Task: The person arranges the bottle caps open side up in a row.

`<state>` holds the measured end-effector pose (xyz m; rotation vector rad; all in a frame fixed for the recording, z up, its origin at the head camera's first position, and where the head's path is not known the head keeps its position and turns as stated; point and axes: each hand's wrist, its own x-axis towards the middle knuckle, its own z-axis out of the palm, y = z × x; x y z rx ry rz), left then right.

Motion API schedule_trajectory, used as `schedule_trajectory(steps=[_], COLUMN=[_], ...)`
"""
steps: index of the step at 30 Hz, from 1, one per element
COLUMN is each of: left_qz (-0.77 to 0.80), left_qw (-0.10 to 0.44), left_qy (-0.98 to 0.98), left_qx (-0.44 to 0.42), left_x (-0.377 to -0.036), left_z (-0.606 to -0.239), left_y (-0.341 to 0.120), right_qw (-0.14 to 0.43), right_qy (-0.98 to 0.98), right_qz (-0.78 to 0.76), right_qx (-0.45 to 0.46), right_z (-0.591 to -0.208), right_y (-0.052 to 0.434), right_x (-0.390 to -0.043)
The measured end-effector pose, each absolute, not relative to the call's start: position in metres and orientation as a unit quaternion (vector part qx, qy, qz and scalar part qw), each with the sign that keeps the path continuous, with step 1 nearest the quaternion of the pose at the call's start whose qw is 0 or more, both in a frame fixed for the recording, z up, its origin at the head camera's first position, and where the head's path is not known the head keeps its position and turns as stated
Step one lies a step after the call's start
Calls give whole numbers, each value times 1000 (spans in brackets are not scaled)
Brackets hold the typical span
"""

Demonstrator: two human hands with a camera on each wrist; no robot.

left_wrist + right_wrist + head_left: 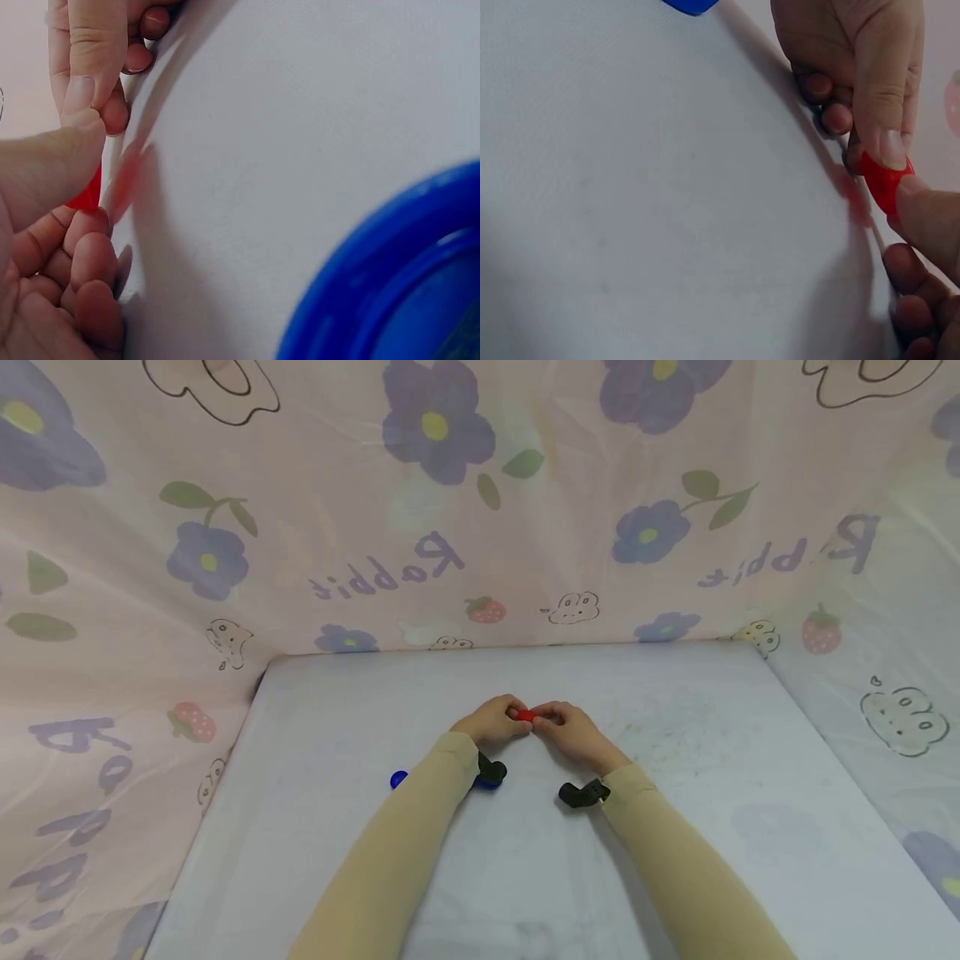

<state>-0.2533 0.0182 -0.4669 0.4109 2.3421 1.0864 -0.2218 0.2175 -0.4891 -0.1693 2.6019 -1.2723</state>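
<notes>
red cap [525,716], prob. pinched btwn left hand [491,722] & right hand [573,732]

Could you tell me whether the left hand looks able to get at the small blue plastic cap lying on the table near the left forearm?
Probably not at once: the left hand is pinching a small red piece together with the right hand. The small blue plastic cap lies uncovered on the white table, so once freed it could likely reach back.
</notes>
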Motion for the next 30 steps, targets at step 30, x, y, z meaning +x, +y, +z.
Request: schedule_trajectory(steps=[30], left_qz=[408], left_qw=[173], left_qy=[877], left_qx=[185], left_x=[-194], left_z=[-438], left_y=[-8], right_qw=[62], right_qy=[858], right_qz=[-497], right_qx=[-109], right_z=[-472], right_y=[201], right_x=[-174])
